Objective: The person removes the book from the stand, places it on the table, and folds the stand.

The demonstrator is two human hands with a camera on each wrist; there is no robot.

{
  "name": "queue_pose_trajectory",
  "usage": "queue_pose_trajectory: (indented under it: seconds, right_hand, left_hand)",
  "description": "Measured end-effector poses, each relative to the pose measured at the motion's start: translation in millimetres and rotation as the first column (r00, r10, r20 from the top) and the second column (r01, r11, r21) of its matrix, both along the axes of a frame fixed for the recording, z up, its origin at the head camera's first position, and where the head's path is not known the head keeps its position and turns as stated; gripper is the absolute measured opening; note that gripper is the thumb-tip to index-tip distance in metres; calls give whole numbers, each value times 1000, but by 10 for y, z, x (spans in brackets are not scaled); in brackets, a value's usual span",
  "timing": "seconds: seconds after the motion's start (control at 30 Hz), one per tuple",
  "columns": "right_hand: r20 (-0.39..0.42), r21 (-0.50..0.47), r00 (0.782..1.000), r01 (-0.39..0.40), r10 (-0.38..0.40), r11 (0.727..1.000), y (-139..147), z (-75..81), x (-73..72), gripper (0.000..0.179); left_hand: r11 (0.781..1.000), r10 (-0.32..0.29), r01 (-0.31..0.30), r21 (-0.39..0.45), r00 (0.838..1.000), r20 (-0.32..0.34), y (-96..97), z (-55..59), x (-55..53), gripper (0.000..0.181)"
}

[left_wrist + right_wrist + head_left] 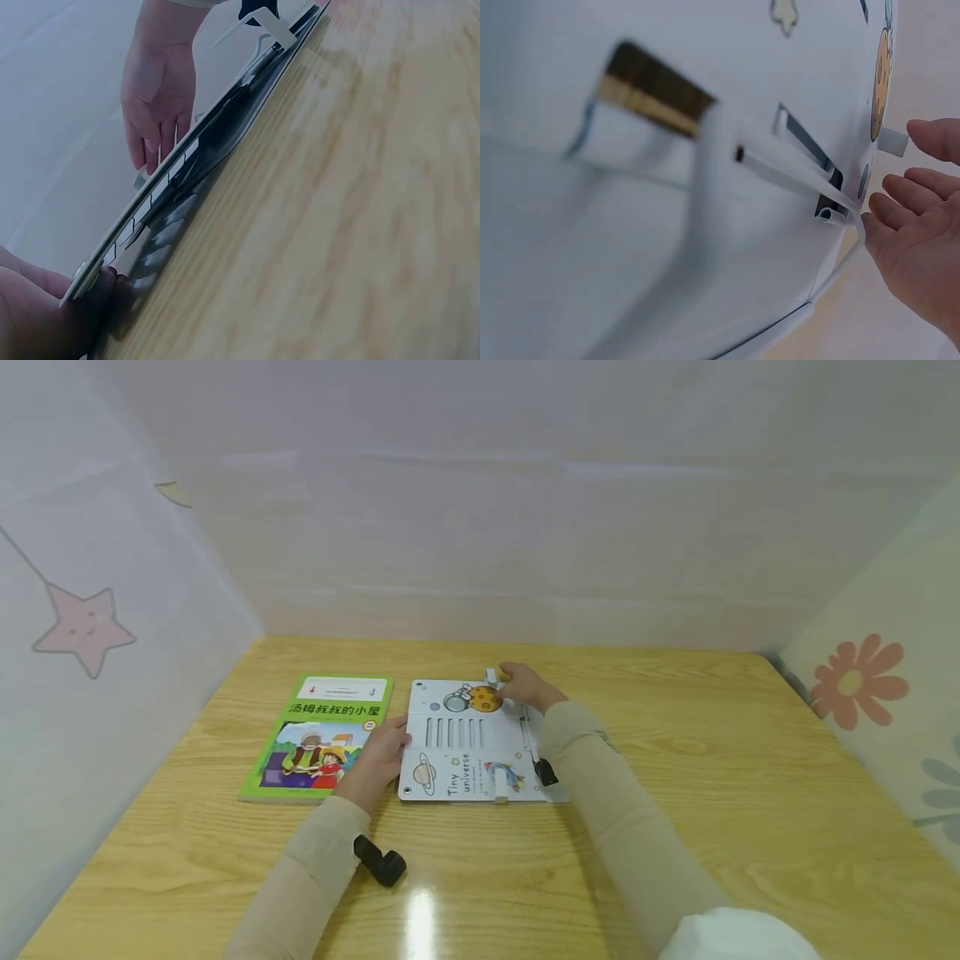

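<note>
A white book stand, printed with planets, a rocket and "Tiny universe", lies nearly flat on the table. My left hand grips its left edge, with the fingertips at its underside in the left wrist view. At the upper right corner is my right hand, beside a small white page clip. Its fingers look loosely extended in the right wrist view, close to the white wire leg. A second clip sits on the near edge. Dark parts show under the panel in the left wrist view.
A green-bordered picture book lies left of the stand. The wooden table extends to the right and toward me. White cloth walls enclose the back and sides. Black wrist cameras are strapped to the sleeves.
</note>
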State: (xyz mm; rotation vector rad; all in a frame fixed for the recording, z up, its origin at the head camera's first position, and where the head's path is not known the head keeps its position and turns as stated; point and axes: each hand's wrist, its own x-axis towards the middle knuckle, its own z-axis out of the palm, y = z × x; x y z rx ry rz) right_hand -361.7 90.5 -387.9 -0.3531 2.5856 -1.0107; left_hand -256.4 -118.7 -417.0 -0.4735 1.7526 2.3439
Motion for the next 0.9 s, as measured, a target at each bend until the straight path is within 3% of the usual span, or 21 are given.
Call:
queue_pose_trajectory:
  seconds: [0.33, 0.67, 0.9]
  right_hand:
    - [35, -59, 999, -2, 4, 998, -29, -46, 9, 64]
    - [72, -54, 997, 4, 0, 999, -14, -79, 17, 62]
    - [47, -54, 999, -22, 24, 998, 9, -70, 47, 59]
  left_hand:
    - [1000, 3, -3, 16, 1000, -9, 11, -25, -2, 52]
    - [1000, -1, 1, 4, 1000, 10, 7, -48, -16, 52]
    - [1000, 0, 0, -18, 1000, 2, 2, -45, -22, 53]
